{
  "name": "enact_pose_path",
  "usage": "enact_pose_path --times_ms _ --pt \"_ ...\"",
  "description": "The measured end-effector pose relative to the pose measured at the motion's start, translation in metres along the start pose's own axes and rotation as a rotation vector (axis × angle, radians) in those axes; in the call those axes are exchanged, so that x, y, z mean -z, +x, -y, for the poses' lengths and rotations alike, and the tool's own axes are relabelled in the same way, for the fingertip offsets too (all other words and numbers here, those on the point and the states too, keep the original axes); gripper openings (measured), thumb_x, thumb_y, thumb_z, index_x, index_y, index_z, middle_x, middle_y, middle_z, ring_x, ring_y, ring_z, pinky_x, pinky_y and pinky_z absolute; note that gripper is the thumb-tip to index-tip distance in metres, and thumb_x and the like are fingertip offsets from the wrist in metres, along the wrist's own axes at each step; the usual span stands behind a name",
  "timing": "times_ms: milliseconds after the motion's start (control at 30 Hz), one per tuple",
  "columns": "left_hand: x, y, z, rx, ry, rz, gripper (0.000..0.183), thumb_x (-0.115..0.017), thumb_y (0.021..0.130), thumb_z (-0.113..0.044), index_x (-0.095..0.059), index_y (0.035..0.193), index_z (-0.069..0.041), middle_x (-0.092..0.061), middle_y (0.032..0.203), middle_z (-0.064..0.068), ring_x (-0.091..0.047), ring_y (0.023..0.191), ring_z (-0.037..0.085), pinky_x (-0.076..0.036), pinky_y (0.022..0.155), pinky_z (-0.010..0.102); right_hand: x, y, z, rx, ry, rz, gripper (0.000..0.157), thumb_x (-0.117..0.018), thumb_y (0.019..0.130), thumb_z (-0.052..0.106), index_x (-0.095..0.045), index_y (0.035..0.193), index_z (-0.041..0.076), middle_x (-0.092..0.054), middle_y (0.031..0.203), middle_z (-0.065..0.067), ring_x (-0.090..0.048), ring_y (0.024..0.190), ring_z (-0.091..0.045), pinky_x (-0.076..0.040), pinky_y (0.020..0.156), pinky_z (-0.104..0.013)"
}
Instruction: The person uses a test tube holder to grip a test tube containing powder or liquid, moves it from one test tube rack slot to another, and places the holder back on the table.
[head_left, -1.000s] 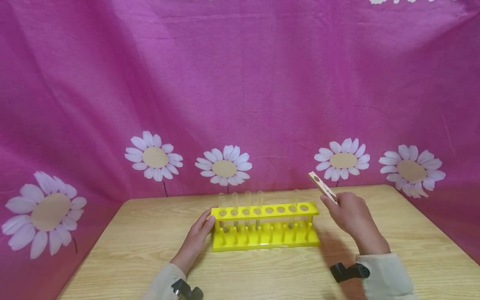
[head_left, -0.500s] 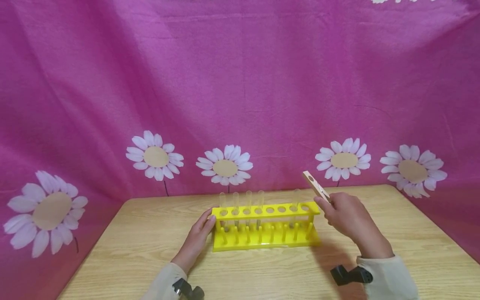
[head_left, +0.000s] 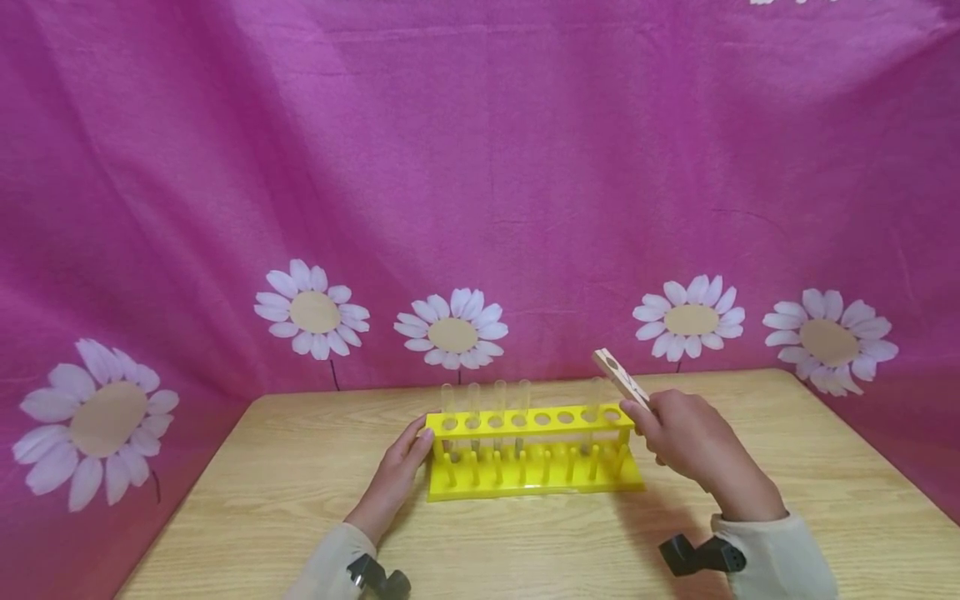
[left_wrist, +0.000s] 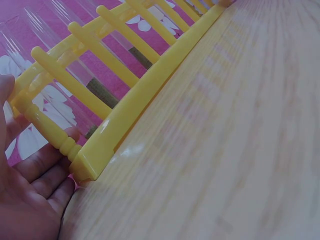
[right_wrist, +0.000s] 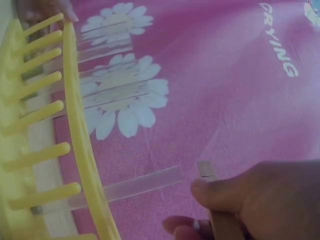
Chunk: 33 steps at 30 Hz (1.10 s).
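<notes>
A yellow test tube rack (head_left: 536,489) stands upright on the table, with several glass tubes (head_left: 501,397) in its left holes. One lone tube (head_left: 596,392) sits near the right end. Dark material (left_wrist: 102,92) shows at the bottoms of some tubes in the left wrist view. My left hand (head_left: 395,468) holds the rack's left end, thumb in front and fingers around the end post. With my right hand (head_left: 693,442) I grip a wooden test tube clamp (head_left: 624,381). In the right wrist view, the clamp's tip lies close to the lone tube's mouth (right_wrist: 176,174).
The rack stands on a light wood-grain table (head_left: 270,483). Yellow pegs (head_left: 522,468) rise along its front. Behind and beside the table hangs a pink cloth (head_left: 480,192) printed with white daisies. Black wrist camera mounts (head_left: 701,556) sit on both sleeves.
My right hand has moved left with the clamp, from beside the rack's right end to over it, near the lone tube. My left hand stays on the rack.
</notes>
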<state>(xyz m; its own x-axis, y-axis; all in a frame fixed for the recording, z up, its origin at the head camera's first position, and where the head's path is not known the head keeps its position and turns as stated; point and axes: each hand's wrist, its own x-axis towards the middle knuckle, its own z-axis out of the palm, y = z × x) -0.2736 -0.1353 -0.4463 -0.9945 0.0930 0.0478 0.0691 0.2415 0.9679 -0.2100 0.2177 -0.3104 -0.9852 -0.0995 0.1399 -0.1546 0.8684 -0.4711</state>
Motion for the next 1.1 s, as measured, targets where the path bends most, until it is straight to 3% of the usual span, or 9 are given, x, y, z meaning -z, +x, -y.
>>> enact_pose_path --times_ms 100,267,667,1100 --pt "0.000 0.000 0.000 -0.004 0.000 0.004 0.062 -0.043 0.085 -0.060 -0.038 0.136 -0.026 -0.037 0.140 0.004 -0.032 0.129 0.025 -0.023 0.106 0.048 -0.001 0.000 0.001 0.008 -0.006 0.010 0.045 -0.046 0.090 0.047 -0.056 0.070 0.008 -0.050 0.054 -0.001 -0.048 0.046 -0.014 -0.039 0.043 -0.028" --pt "0.000 0.001 0.004 -0.006 0.000 0.004 0.060 -0.043 0.084 -0.061 -0.039 0.135 -0.031 -0.036 0.141 0.003 -0.030 0.130 0.025 -0.021 0.107 0.049 -0.002 -0.002 0.003 0.039 -0.023 0.014 0.043 -0.046 0.091 0.045 -0.060 0.072 0.009 -0.052 0.055 0.000 -0.049 0.047 -0.013 -0.039 0.045 -0.028" --pt "0.000 -0.014 -0.024 -0.049 -0.011 0.032 0.043 -0.041 0.094 -0.041 -0.041 0.134 -0.024 -0.040 0.138 0.005 -0.034 0.128 0.023 -0.029 0.105 0.043 -0.006 -0.001 0.008 0.003 -0.042 0.053 0.039 -0.049 0.091 0.040 -0.059 0.071 0.008 -0.051 0.053 -0.001 -0.049 0.044 -0.012 -0.040 0.041 -0.027" --pt "0.001 0.002 0.004 -0.061 -0.030 0.022 0.050 -0.043 0.087 -0.057 -0.043 0.131 -0.034 -0.039 0.138 0.000 -0.034 0.128 0.021 -0.028 0.105 0.045 -0.013 -0.001 0.008 -0.051 -0.078 0.125 0.035 -0.053 0.089 0.037 -0.059 0.071 0.007 -0.052 0.055 -0.002 -0.051 0.046 -0.013 -0.040 0.042 -0.027"
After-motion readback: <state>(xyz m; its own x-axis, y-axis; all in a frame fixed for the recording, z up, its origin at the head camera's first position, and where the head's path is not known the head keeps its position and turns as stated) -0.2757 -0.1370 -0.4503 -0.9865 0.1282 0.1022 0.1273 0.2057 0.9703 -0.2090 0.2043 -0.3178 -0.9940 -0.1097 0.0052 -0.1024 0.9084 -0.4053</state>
